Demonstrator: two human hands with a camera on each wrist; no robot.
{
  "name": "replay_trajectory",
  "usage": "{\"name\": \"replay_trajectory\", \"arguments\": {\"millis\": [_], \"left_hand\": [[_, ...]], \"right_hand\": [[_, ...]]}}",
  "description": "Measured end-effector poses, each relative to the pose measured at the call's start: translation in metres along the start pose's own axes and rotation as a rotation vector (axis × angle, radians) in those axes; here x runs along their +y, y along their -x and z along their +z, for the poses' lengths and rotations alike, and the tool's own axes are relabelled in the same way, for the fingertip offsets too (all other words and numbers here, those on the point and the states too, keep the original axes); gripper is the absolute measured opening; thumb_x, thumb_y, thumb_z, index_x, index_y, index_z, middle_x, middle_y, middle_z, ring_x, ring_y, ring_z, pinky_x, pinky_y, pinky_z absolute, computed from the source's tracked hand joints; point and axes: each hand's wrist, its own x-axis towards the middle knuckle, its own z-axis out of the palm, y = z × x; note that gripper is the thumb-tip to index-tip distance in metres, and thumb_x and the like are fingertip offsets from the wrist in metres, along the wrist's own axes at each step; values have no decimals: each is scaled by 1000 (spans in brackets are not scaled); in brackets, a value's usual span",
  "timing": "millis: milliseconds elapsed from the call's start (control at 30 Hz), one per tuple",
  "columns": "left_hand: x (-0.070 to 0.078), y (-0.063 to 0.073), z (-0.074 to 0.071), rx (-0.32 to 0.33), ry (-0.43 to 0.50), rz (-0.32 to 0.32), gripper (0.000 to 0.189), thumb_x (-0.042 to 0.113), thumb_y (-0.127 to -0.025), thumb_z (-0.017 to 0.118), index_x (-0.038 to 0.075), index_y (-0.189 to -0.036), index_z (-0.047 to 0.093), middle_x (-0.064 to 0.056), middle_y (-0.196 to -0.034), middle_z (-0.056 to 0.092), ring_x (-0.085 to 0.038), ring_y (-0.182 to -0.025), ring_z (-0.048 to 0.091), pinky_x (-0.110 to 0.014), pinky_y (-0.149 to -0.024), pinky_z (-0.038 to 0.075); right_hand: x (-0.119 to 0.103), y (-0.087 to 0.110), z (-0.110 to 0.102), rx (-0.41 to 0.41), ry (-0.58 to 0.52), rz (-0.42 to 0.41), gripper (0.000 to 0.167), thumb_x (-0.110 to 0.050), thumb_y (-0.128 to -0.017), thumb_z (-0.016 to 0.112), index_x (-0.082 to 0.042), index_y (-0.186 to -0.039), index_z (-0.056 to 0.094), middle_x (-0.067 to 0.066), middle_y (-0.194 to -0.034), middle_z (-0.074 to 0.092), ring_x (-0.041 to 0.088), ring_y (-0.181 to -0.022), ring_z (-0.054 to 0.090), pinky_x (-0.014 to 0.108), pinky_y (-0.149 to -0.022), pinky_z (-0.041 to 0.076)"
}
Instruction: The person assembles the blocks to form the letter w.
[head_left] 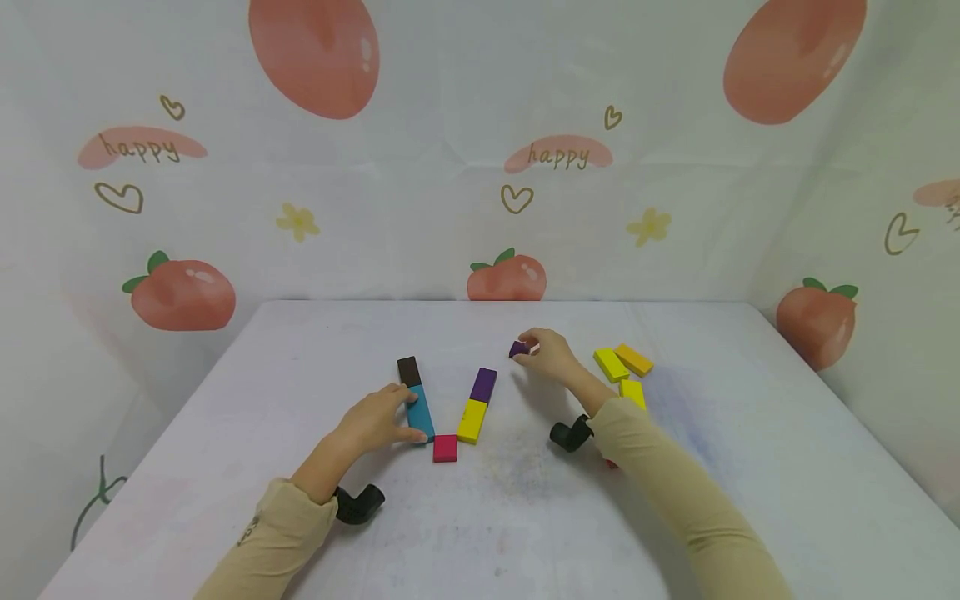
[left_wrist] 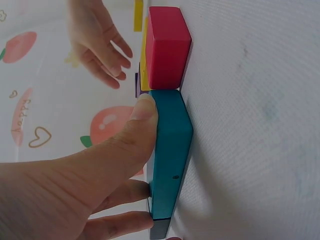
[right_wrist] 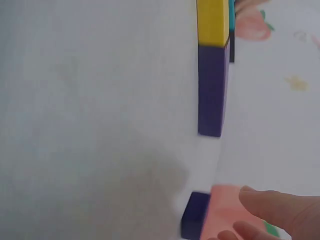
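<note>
And here's the left hand (head_left: 371,421), its thumb and fingers spread along the blue block (head_left: 422,416), touching it near its top edge. The dark block (head_left: 408,371) sits end to end with the blue one at the far end, and the red block (head_left: 445,448) is right by its near end. Across the gap, the yellow block (head_left: 472,422) and the long purple block (head_left: 483,385) make a second row, the two rows splaying apart like a V above the red.

Over to the right hand (head_left: 551,354): thumb and fingers apart at the small purple block (head_left: 516,349), beyond the long purple one; contact, cannot tell! Out right on the white counter (head_left: 517,533), two yellow blocks (head_left: 611,365) lie near the orange block (head_left: 633,359).
</note>
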Motion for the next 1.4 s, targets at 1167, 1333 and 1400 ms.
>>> {"name": "replay_trajectory", "arguments": {"millis": [1167, 1333, 1400], "left_hand": [[1, 0, 0, -2, 2, 4, 67, 35, -76, 76, 0, -128, 53, -25, -136, 47, -41, -120, 50, -52, -98, 46], [2, 0, 0, -8, 0, 8, 67, 36, -76, 76, -1, -128, 53, -25, -136, 47, -42, -120, 50, -52, -99, 45], [2, 0, 0, -11, 10, 0, 68, 36, -76, 76, -1, -128, 53, -25, -137, 47, -42, -121, 49, -53, -100, 44]], "right_hand": [[11, -15, 0, -3, -74, 175, 38, -13, -86, 65, 6, -119, 59, 22, -110, 63, 27, -97, 58, 34, -89, 52], [12, -15, 0, 3, -61, 178, 37, -13, -87, 64, 6, -118, 59, 22, -109, 63, 27, -96, 58, 34, -90, 52], [12, -15, 0, 4, -55, 180, 36, -12, -87, 64, 6, -118, 59, 21, -108, 63, 27, -96, 58, 34, -90, 52]]}}
